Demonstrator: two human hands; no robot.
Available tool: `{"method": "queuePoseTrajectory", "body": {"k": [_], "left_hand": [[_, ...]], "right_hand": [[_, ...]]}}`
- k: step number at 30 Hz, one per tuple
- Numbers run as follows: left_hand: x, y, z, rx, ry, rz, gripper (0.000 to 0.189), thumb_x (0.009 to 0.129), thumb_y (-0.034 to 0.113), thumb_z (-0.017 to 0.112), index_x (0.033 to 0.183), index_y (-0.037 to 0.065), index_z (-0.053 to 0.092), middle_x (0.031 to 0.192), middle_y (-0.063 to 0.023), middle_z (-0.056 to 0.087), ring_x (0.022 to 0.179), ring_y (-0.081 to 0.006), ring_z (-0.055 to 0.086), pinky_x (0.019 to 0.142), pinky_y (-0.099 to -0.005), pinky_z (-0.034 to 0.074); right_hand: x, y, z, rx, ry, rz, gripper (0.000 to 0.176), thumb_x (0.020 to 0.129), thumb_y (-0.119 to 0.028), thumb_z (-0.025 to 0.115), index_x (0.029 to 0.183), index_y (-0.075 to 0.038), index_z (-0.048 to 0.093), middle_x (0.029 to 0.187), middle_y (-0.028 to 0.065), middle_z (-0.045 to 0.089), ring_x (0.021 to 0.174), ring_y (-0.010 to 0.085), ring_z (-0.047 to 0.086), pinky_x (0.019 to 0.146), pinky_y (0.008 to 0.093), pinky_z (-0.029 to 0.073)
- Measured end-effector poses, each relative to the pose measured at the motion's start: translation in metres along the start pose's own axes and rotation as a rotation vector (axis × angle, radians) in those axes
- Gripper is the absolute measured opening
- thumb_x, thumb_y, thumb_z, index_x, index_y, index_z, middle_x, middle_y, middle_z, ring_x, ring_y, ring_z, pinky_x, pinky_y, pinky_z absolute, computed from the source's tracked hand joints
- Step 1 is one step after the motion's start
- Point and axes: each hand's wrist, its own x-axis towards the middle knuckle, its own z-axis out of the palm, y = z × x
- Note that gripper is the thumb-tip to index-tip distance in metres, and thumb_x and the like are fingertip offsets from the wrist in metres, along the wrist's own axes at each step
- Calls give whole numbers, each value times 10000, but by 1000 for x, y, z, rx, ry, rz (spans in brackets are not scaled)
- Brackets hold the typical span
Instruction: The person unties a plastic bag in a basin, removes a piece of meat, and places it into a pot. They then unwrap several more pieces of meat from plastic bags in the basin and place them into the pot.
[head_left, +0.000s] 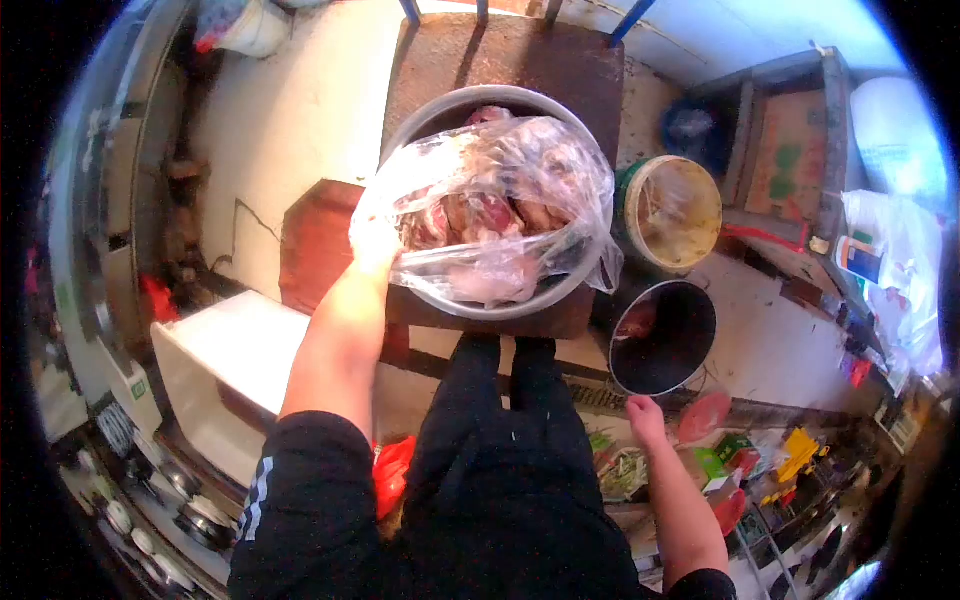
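Left hand (pixel 375 245) pinches the bag (pixel 545 160) of meat (pixel 490 215) in the bowl (pixel 455 100), right hand (pixel 645 412) grip unclear; thin plastic could tear under a tug, spilling everything.

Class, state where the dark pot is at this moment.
In the head view, the dark pot stands right of centre, below the yellow bucket and beside the metal bowl, with the right hand close to its near rim.

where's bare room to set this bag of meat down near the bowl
Bare: the brown table top behind the metal bowl, and the pale floor left of it, beyond the red board. Crowded: right side, where the yellow bucket and dark pot sit close together by the right hand.
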Motion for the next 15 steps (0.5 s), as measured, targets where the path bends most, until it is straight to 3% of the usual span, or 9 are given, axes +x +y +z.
{"method": "queuePoseTrajectory", "body": {"k": [2, 5, 7, 9, 10, 11, 13, 14, 15], "left_hand": [[-3, 4, 19, 714, 356, 252, 1009, 698, 462, 791, 1495, 192, 234, 1443, -133, 413, 1325, -263, 399, 1096, -351, 334], [27, 11, 16, 521, 196, 183, 1018, 665, 384, 826, 1485, 190, 254, 1409, -132, 446, 1304, -264, 421, 1090, -359, 345], [53, -19, 36, 499, 228, 159, 923, 689, 292, 818, 1454, 174, 316, 1412, -147, 436, 1295, -256, 426, 1054, -361, 385], [97, -48, 62, -147, 236, 149, 764, 776, 214, 743, 1428, 145, 350, 1364, -154, 489, 1227, -262, 493, 987, -360, 442], [47, -9, 41, 189, 310, 177, 471, 910, 236, 572, 1351, 117, 463, 1252, -164, 576, 1138, -274, 559, 929, -360, 475], [33, 11, 32, 188, 307, 176, 471, 910, 236, 572, 1351, 117, 463, 1252, -164, 576, 1138, -274, 559, 929, -360, 475], [15, 30, 30, -133, 417, 71, 351, 962, 262, 416, 1235, 103, 568, 1131, -161, 641, 1058, -322, 597, 925, -367, 476], [10, 35, 34, 191, 521, 171, 332, 938, 252, 393, 1090, 99, 646, 1091, -154, 660, 1028, -328, 612, 899, -390, 479], [27, 15, 45, 190, 520, 170, 332, 938, 252, 393, 1090, 99, 646, 1091, -154, 660, 1028, -328, 612, 899, -390, 479]], "right_hand": [[-26, -49, -5, 76, -38, -27, 256, 859, -172, 646, 1067, -23, 636, 873, 58, 653, 775, 128, 600, 690, 278, 494], [-14, -85, 16, 259, -123, -92, 251, 879, -152, 623, 1086, -10, 621, 890, 47, 644, 780, 120, 596, 698, 271, 488], [-27, -112, 22, 251, -166, -85, 255, 886, -152, 616, 1097, -7, 614, 901, 47, 644, 783, 122, 599, 708, 271, 489], [-33, -121, 23, 234, -189, -80, 260, 894, -151, 608, 1107, -3, 607, 913, 46, 645, 787, 124, 602, 718, 270, 489], [-33, -121, 25, 218, -193, -99, 258, 898, -155, 606, 1108, -5, 604, 921, 47, 646, 796, 128, 608, 726, 272, 491], [-32, -121, 27, 203, -202, -119, 256, 903, -159, 603, 1108, -7, 602, 929, 48, 647, 804, 133, 614, 735, 274, 493], [-27, -98, 31, 217, -194, -70, 248, 905, -161, 602, 1100, -8, 603, 923, 47, 648, 799, 135, 614, 729, 275, 495], [-22, -84, 33, 236, -183, -29, 241, 906, -163, 601, 1092, -9, 605, 916, 46, 649, 793, 136, 614, 723, 277, 497], [-19, -71, 33, 234, -183, -28, 241, 906, -163, 601, 1092, -9, 605, 916, 46, 649, 793, 136, 614, 723, 277, 497]]}}
